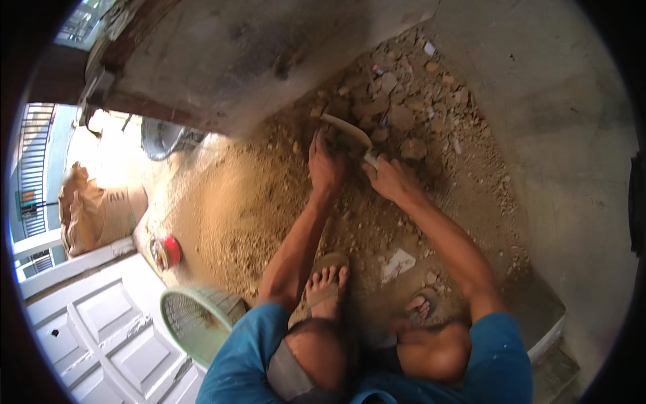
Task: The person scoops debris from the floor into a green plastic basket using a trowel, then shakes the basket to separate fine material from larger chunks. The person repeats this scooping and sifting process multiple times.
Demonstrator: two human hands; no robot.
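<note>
A curved, scoop-like thing with a pale rim (354, 130) and a dark inside lies low against the soil and rubble. Its exact kind I cannot make out. My right hand (393, 180) is closed on a pale end at its near right side. At its left side my left hand (326, 168) grips the edge, fingers pointing away from me and partly blurred. Beyond the scoop-like thing lie broken chunks of masonry (402, 118). A mound of fine brown soil (232, 202) spreads to the left of my left forearm.
A green plastic basket (176, 330) lies tipped beside a white panelled door (128, 316). Farther left are a red-sided tin (171, 250), a filled sack (108, 212) and a grey basin (160, 138). Concrete walls (558, 148) bound the rubble; a white flat fragment (398, 265) lies between my sandalled feet.
</note>
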